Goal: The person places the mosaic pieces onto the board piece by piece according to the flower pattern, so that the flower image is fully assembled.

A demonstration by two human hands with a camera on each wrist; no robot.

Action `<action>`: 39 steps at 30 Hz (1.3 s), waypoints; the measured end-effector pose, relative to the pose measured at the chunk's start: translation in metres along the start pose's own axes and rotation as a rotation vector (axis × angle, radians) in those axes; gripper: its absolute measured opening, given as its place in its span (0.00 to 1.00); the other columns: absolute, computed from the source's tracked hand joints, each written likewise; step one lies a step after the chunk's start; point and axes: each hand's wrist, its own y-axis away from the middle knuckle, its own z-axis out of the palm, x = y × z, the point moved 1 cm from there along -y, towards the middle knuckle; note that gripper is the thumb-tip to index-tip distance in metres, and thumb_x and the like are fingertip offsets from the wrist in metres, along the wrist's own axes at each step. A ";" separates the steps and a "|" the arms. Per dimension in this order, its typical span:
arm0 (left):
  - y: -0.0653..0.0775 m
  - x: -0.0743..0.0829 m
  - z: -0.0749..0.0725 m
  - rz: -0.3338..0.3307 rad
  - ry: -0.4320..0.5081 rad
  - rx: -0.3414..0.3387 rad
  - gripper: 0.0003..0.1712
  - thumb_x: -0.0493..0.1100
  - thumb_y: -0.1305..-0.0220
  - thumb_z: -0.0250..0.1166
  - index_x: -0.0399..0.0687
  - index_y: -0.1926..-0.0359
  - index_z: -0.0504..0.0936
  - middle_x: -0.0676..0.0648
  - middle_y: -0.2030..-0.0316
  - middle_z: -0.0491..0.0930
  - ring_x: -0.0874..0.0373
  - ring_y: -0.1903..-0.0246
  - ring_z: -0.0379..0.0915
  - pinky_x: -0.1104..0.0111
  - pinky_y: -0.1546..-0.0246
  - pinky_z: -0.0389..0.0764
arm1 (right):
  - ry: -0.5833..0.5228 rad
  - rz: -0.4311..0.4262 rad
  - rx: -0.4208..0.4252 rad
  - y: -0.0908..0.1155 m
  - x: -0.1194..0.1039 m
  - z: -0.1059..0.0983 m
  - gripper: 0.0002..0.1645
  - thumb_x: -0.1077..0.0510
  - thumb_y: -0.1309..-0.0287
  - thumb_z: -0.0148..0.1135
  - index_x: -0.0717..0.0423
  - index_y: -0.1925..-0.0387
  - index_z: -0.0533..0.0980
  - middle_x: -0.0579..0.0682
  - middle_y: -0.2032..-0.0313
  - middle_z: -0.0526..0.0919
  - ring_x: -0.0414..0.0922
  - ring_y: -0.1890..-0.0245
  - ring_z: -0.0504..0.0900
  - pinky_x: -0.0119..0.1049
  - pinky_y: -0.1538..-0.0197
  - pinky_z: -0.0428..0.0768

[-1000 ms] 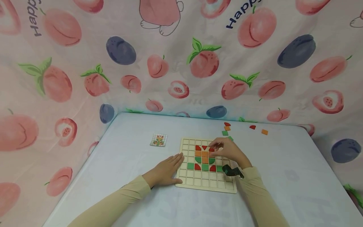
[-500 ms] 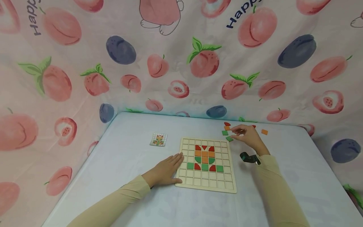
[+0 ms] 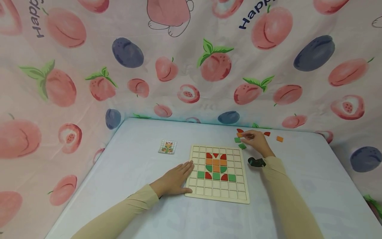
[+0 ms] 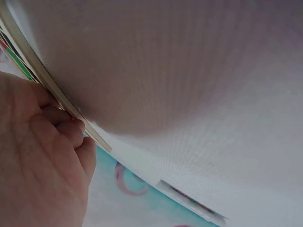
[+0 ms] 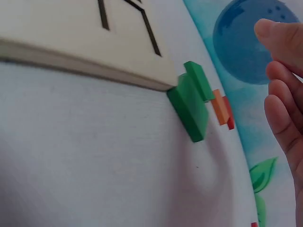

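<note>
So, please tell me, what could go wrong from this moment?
The right hand is close to the orange tile, so it might knock the red piece behind it or the green tile in front. The left hand touches the board at its edge; a push could perhaps shift the coloured pieces.

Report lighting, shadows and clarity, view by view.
Head: fairly even light, soft shadow beside the right sleeve, the card too small for fine detail. Left wrist: a broad brownish shadow on the tabletop near the left hand. Right wrist: dim overall, faint shadow below the nearer green tile.
</note>
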 end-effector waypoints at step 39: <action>0.001 0.001 -0.003 -0.016 -0.016 -0.018 0.54 0.73 0.39 0.47 0.41 0.27 0.45 0.43 0.26 0.41 0.52 0.26 0.40 0.62 0.27 0.52 | 0.236 0.021 -0.110 -0.024 0.031 0.001 0.14 0.56 0.44 0.65 0.62 0.60 0.83 0.60 0.57 0.83 0.56 0.56 0.79 0.51 0.49 0.78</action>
